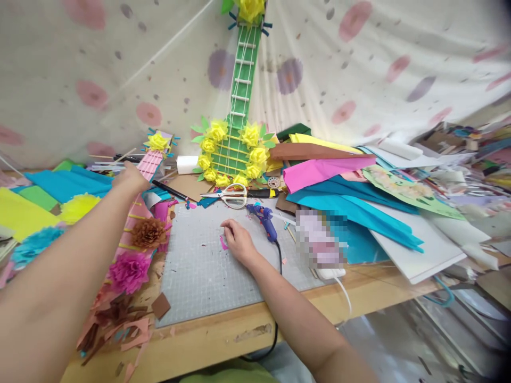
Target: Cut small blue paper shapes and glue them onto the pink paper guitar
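Note:
My left hand (133, 180) reaches far forward and is closed at the neck of a pink paper guitar (136, 218), its fingertips partly hidden. Paper flowers in brown, magenta and yellow decorate this guitar. On the grey cutting mat (191, 282) rests my right hand (240, 242), its fingers curled in. A small pink paper scrap (223, 243) shows right beside those fingers; whether they pinch anything cannot be made out. Just right of this hand lies a blue glue gun (263, 221) with a black cord. White-handled scissors (234, 196) lie beyond it.
A green paper guitar (239, 122) with yellow flowers stands upright at the back. Coloured crepe paper (327, 170) is piled at right, behind a blurred-out item (321, 239) and a white power strip (331, 273). Brown scraps (136, 327) litter the wooden table edge (207, 340).

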`<state>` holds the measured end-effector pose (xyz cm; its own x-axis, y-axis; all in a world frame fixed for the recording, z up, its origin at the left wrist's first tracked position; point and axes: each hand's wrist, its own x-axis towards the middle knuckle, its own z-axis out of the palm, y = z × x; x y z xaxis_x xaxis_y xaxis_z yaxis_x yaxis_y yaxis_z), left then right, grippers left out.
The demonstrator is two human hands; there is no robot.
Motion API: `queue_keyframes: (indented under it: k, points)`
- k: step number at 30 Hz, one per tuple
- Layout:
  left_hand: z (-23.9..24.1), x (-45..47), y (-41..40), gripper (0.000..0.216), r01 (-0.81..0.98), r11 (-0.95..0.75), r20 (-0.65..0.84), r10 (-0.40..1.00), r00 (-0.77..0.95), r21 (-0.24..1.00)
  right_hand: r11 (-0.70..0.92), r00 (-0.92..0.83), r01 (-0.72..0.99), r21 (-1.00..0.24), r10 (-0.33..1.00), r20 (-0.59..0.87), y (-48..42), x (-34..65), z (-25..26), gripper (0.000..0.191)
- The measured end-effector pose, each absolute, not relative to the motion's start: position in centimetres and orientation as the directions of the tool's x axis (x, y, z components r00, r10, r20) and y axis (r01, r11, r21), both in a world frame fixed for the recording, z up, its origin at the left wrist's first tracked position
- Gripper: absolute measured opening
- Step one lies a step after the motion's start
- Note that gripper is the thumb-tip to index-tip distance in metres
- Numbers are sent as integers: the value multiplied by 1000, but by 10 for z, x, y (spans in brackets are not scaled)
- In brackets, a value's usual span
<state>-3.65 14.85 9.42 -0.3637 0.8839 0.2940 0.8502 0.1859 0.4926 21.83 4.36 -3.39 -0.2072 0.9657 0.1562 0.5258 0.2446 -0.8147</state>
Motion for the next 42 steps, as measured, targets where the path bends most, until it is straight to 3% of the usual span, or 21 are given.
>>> queue_keyframes:
  k: [4,8,10,12,14,18,22,30,34,38,42]
  points:
    - [87,-20,156,81,797,348,204,844,-496,494,238,-186,563,-791,970,159,43,219,-18,20]
    - [63,43,130,46,770,-143,528,802,-278,622,360,-298,625,-692,930,215,29,227,34,13]
    - [39,77,112,25,661,-334,573,800,-178,672,405,-383,682,-609,907,174,17,238,70,12]
    - [12,101,97,17,535,-356,494,859,-136,766,445,-451,743,-500,885,118,6,253,106,11]
    - [-11,113,89,20,448,-267,367,917,-154,853,465,-492,781,-416,869,46,1,272,137,12]
    - [-29,111,90,23,357,-177,250,953,-171,917,381,-409,881,-280,911,-47,31,317,170,18]
    - [-27,108,93,23,356,-175,255,948,-191,918,316,-324,942,-108,944,-58,101,365,158,20]
    - [-26,110,94,33,430,-86,199,954,-226,899,184,-248,944,273,943,221,213,402,102,48]
    - [-28,111,99,31,501,-66,211,948,-238,863,192,-265,933,304,939,220,248,398,87,68]
    - [-31,112,101,29,522,-90,232,949,-214,848,211,-253,948,237,953,164,260,411,89,40]
    - [-31,113,101,31,524,-89,233,948,-217,847,165,-201,964,208,965,167,256,438,94,38]
